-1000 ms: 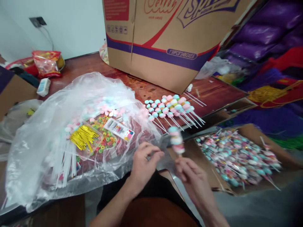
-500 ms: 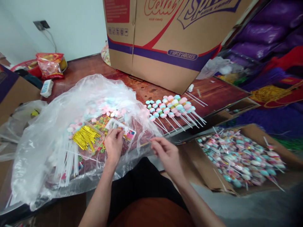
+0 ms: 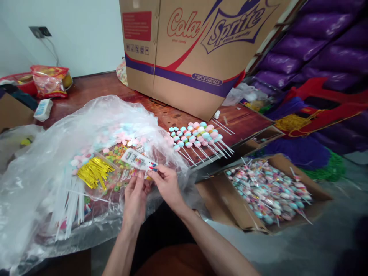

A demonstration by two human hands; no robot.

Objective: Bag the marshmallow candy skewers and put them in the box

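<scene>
My left hand (image 3: 135, 197) is closed with curled fingers at the near edge of a flat white printed wrapper (image 3: 135, 158), and what it holds is hidden. Close beside it, my right hand (image 3: 168, 188) pinches the wrapper's right end between thumb and fingers. Left of the hands, gold twist ties (image 3: 96, 172) lie in a clear tray. Small ring-shaped candies (image 3: 119, 153) in orange and green are spread behind them. White sticks (image 3: 70, 209) lie in a bundle at the left front. Pink and blue candies (image 3: 115, 134) are heaped under a clear plastic sheet (image 3: 94, 107).
Candy skewers (image 3: 198, 134) lie in rows on the table's right side. A large carton (image 3: 178, 88) stands behind them. Lower right, an open cardboard box (image 3: 238, 214) holds many wrapped skewers. A red snack bag (image 3: 48, 82) and a small white box (image 3: 43, 110) are back left.
My right hand has moved left to meet the left hand at the wrapper. My left hand has drawn slightly nearer to me. The view has turned a little to the right.
</scene>
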